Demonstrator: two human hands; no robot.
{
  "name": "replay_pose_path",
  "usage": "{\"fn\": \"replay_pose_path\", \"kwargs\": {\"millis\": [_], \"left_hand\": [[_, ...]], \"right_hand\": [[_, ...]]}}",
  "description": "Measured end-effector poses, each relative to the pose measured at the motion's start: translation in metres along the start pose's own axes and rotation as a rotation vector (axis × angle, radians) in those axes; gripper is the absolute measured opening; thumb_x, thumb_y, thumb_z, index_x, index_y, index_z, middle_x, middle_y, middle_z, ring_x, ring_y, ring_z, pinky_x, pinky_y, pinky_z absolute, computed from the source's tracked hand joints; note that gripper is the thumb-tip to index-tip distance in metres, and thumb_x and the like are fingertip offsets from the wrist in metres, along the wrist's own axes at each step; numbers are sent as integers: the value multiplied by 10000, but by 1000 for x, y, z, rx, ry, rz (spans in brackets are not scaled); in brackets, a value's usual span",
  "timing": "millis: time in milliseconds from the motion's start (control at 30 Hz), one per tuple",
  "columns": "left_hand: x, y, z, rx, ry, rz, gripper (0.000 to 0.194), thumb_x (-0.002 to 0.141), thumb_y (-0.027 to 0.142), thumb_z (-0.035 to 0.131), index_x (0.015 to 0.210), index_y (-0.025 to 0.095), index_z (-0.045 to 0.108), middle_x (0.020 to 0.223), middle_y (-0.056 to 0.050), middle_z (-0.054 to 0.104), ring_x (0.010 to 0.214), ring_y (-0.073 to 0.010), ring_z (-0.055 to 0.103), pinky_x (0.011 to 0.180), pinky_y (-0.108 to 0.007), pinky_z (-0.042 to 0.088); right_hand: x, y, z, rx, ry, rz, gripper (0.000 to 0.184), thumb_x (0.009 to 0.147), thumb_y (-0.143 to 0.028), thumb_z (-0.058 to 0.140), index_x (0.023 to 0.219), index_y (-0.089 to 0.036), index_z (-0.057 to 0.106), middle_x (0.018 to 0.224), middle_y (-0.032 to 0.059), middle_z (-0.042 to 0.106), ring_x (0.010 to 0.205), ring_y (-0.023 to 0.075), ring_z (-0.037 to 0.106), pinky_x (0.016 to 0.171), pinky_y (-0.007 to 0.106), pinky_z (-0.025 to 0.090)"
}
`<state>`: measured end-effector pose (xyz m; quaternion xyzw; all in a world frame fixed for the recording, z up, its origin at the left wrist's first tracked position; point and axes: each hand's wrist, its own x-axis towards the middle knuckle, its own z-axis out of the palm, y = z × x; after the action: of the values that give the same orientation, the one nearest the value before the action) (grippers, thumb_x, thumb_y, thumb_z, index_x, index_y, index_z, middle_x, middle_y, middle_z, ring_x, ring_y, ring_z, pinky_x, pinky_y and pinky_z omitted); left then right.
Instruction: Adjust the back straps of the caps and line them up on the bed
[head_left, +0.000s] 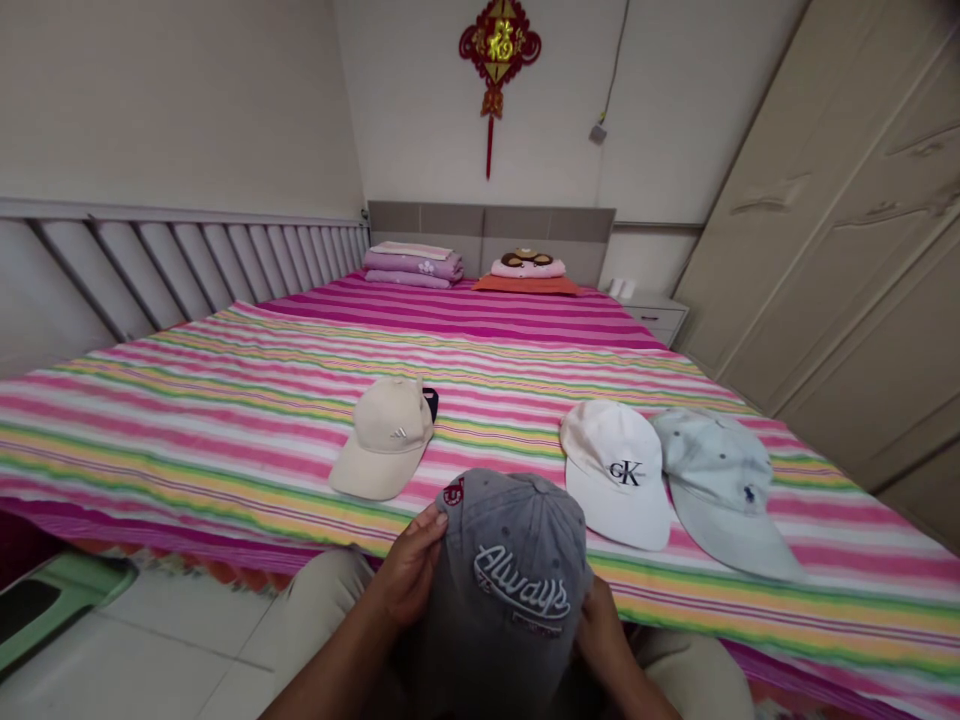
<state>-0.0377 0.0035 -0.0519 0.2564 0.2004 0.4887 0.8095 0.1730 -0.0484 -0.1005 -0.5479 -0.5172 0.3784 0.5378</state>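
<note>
Both my hands grip a grey baseball cap (502,590) embroidered with "Always", holding it up in front of me over the bed's near edge. My left hand (409,565) clasps its left side, with the fingers spread on the crown. My right hand (600,625) holds the right side, partly hidden behind the cap. Lying on the striped bedspread (480,400) are a beige cap (386,440), a white cap with a black "CK" logo (619,470) and a pale blue cap (724,490). The white cap overlaps the pale blue one.
Folded purple bedding (412,265) and a pillow (526,265) lie by the headboard (487,225). A slatted rail (187,265) runs along the left, a wardrobe (825,220) stands right, and a green stool (60,600) sits on the tiled floor.
</note>
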Motion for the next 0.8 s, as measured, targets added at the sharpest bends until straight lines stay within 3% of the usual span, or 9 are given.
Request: {"fn": "replay_pose_path", "kwargs": {"millis": [100,200,433,600,667,800], "left_hand": [[-1,1,-2,-3,-7,5,251,757,117,526,988,147,619,900,-72,691,964,-216,596,925,-357,373],[-2,1,-5,5,-9,7,255,764,128,526,1001,155,617,930,-74,685,977,-218,590,932,-356,370],[-4,1,-6,14,-5,6,260,760,127,537,1002,169,624,940,-67,686,965,-215,598,930,-353,377],[-5,2,-12,19,32,17,275,758,134,547,1023,167,613,954,-65,683,959,-213,602,925,-348,386],[-5,2,-15,3,65,23,268,749,140,560,1010,165,616,944,-60,686,957,-212,603,925,-346,387],[-2,3,-20,-27,131,35,196,745,150,565,929,168,632,901,-41,695,946,-202,607,925,-338,390]], "right_hand": [[8,5,-9,150,54,126,214,668,-415,605,673,-201,596,535,-28,575,532,167,519,538,278,421],[15,-2,-17,260,111,249,245,647,-435,614,648,-194,565,501,-44,527,444,120,444,445,228,353],[20,-38,-19,191,170,208,306,618,-490,624,596,-193,556,510,-16,521,479,132,469,468,243,399],[18,-37,-16,197,178,226,363,604,-542,627,646,-184,590,623,24,601,541,154,531,509,263,452],[13,-35,-13,260,128,310,386,621,-556,612,727,-185,612,669,32,619,557,159,553,507,269,465],[-3,-32,-2,453,-134,433,408,733,-565,491,839,-189,608,661,50,626,529,168,572,478,280,458]]}}
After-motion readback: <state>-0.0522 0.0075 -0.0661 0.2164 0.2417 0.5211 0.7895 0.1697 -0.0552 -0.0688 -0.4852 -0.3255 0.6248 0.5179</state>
